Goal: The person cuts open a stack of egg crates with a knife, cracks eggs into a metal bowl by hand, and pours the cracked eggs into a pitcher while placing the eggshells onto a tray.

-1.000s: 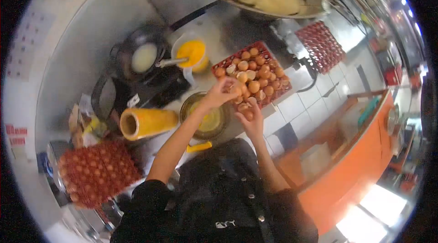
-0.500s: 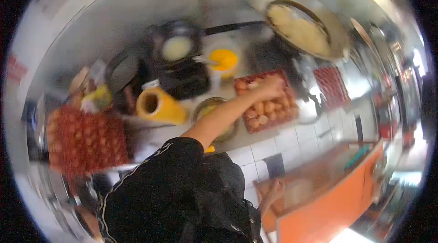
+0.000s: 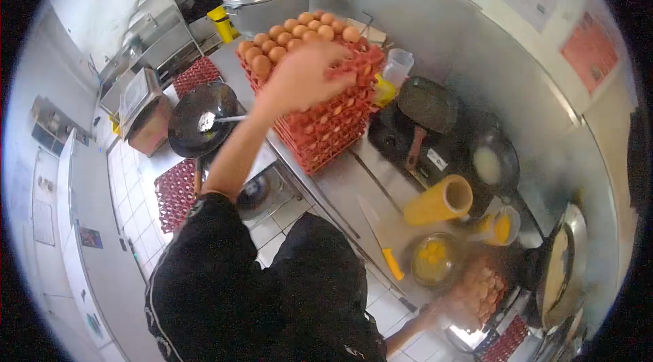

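Note:
My left hand (image 3: pixel 306 78) reaches over a tall stack of red egg trays (image 3: pixel 325 139), its fingers apart at the right side of the top tray. Brown eggs (image 3: pixel 294 31) fill the rest of that tray. No egg shows between the fingers, which are slightly blurred. At the lower right, my right hand (image 3: pixel 445 313) is blurred beside a tray of brown eggshells (image 3: pixel 481 288); its fingers cannot be made out. Close by, a glass bowl (image 3: pixel 409 253) holds several egg yolks (image 3: pixel 433 251). A knife with a yellow handle (image 3: pixel 392 264) lies beside the bowl.
A yellow cylindrical container (image 3: pixel 435 203) and a jug of yellow liquid (image 3: pixel 504 226) stand near the bowl. Behind are a square pan (image 3: pixel 427 105) and a round pan (image 3: pixel 495 161). A wok (image 3: pixel 204 121) sits left, a large lidded pot (image 3: pixel 269 5) at the back.
The view has swung left toward the egg stack. My left hand has left the eggshell tray and is now over the stacked trays. My right hand now appears beside the eggshell tray.

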### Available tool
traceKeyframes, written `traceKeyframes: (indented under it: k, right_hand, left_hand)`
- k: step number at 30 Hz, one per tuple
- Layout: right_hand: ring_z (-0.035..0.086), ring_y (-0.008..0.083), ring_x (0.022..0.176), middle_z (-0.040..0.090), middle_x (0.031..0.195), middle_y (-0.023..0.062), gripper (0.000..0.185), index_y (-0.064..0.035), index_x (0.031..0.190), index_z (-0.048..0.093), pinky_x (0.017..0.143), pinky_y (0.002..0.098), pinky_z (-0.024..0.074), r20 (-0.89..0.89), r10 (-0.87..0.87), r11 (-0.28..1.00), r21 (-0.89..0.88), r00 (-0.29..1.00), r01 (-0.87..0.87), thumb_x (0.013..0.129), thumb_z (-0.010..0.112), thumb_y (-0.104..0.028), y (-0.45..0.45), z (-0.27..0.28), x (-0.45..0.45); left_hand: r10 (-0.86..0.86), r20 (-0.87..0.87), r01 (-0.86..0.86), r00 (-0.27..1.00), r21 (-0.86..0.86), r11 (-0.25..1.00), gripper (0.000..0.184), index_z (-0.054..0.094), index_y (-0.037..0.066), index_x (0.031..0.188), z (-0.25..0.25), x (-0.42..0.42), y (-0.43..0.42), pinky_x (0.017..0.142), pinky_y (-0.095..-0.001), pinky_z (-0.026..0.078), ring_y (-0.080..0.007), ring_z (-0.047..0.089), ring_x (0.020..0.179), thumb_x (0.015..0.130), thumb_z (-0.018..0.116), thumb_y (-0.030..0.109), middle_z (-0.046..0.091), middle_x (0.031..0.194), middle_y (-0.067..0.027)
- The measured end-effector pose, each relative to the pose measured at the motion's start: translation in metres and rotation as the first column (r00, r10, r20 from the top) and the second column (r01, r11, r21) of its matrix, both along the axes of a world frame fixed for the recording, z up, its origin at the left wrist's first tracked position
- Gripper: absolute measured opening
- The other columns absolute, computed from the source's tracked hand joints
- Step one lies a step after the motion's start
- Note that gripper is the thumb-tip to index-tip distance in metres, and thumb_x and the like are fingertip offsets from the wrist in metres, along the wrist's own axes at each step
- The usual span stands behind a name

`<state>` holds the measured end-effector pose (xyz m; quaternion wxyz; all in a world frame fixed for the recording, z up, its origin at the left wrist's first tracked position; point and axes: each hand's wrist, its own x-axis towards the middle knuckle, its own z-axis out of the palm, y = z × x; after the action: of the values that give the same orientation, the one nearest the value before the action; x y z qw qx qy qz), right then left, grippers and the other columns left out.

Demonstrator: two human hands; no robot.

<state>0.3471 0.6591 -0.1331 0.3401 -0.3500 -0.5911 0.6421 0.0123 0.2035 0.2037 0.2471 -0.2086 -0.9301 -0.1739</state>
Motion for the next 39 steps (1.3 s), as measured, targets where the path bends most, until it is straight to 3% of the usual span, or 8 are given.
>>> traceKeyframes:
  k: [2, 13, 21, 25, 28, 30, 33, 39]
  right_hand:
    - [0.039, 0.0041, 0.059, 0.048, 0.071, -0.0036, 0.030, 0.0001, 0.118, 0.061, 0.050, 0.0199, 0.0283, 0.141, 0.026, 0.983, 0.177, 0.990, -0.051, 0.096, 0.065, -0.021, -0.003, -0.018, -0.013]
    - [0.050, 0.0047, 0.061, 0.061, 0.074, -0.0023, 0.024, -0.0001, 0.107, 0.068, 0.054, 0.0210, 0.0409, 0.258, 0.048, 0.994, -0.103, 0.965, -0.022, 0.092, 0.069, -0.019, -0.099, 0.002, -0.003]
    - [0.053, 0.0067, 0.060, 0.062, 0.074, 0.0006, 0.023, -0.0001, 0.101, 0.069, 0.055, 0.0222, 0.0431, 0.264, -0.141, 0.967, -0.170, 0.954, 0.190, 0.090, 0.071, -0.020, -0.059, -0.026, 0.051]
    - [0.054, 0.0071, 0.060, 0.062, 0.074, 0.0014, 0.023, 0.0006, 0.101, 0.069, 0.055, 0.0223, 0.0437, 0.305, -0.197, 0.947, -0.184, 0.932, 0.261, 0.091, 0.070, -0.021, -0.008, -0.030, 0.084]
    - [0.055, 0.0072, 0.061, 0.063, 0.074, 0.0008, 0.022, -0.0011, 0.100, 0.070, 0.055, 0.0225, 0.0442, 0.291, -0.249, 0.938, -0.164, 0.924, 0.304, 0.090, 0.071, -0.021, 0.040, -0.047, 0.124]
    - [0.055, 0.0070, 0.061, 0.064, 0.075, 0.0009, 0.022, -0.0014, 0.099, 0.071, 0.054, 0.0225, 0.0439, 0.347, -0.276, 0.913, -0.197, 0.896, 0.357, 0.090, 0.070, -0.021, 0.072, -0.046, 0.145]
    - [0.053, 0.0066, 0.061, 0.062, 0.073, 0.0000, 0.021, -0.0007, 0.099, 0.070, 0.054, 0.0226, 0.0426, 0.337, -0.354, 0.897, -0.143, 0.873, 0.419, 0.090, 0.070, -0.020, 0.111, -0.067, 0.188]
    - [0.051, 0.0075, 0.066, 0.060, 0.079, 0.0004, 0.018, -0.0008, 0.099, 0.067, 0.059, 0.0228, 0.0430, 0.419, -0.493, 0.797, -0.134, 0.762, 0.589, 0.092, 0.068, -0.018, 0.121, -0.022, 0.250]
  left_hand:
    - [0.251, -0.022, -0.249, 0.968, -0.222, 0.942, 0.042, 0.064, 0.009, 0.119, 0.006, -0.026, -0.050, 0.092, -0.0435, 0.050, -0.0333, 0.060, 0.111, 0.084, 0.064, 0.033, 0.066, 0.115, -0.0139]
    - [-0.310, 0.152, 0.334, 0.939, -0.176, 0.926, 0.056, 0.049, 0.004, 0.141, -0.007, -0.077, -0.056, 0.112, -0.0437, 0.036, -0.0371, 0.044, 0.135, 0.092, 0.063, 0.028, 0.048, 0.145, -0.0191]
    - [0.232, 0.208, -0.164, 0.950, -0.299, 0.940, 0.054, 0.051, 0.001, 0.132, -0.018, -0.110, -0.097, 0.097, -0.0412, 0.045, -0.0318, 0.057, 0.114, 0.091, 0.068, 0.032, 0.059, 0.127, -0.0205]
    - [0.039, 0.113, -0.027, 0.993, -0.106, 0.994, 0.049, 0.053, 0.003, 0.129, 0.032, -0.083, -0.026, 0.094, -0.0402, 0.048, -0.0279, 0.059, 0.112, 0.090, 0.071, 0.025, 0.061, 0.122, -0.0195]
    - [-0.065, 0.085, 0.050, 0.994, 0.158, 0.986, 0.047, 0.053, 0.003, 0.128, 0.039, 0.035, 0.173, 0.096, -0.0402, 0.048, -0.0278, 0.059, 0.114, 0.088, 0.073, 0.019, 0.060, 0.125, -0.0162]
    - [-0.208, 0.172, 0.229, 0.963, -0.112, 0.967, 0.046, 0.053, 0.003, 0.126, 0.028, 0.092, 0.289, 0.098, -0.0397, 0.048, -0.0262, 0.058, 0.114, 0.086, 0.073, 0.014, 0.059, 0.125, -0.0122]
    - [-0.775, 0.409, 0.776, 0.482, 0.213, 0.594, 0.057, 0.052, 0.006, 0.126, -0.059, 0.133, 0.467, 0.094, -0.0348, 0.050, -0.0226, 0.061, 0.108, 0.077, 0.081, 0.012, 0.060, 0.117, -0.0111]
    - [-0.863, 0.498, 0.898, 0.089, 0.335, 0.286, 0.046, 0.055, 0.005, 0.122, -0.309, 0.169, 0.769, 0.094, -0.0420, 0.050, -0.0346, 0.062, 0.108, 0.079, 0.070, 0.011, 0.063, 0.117, -0.0172]
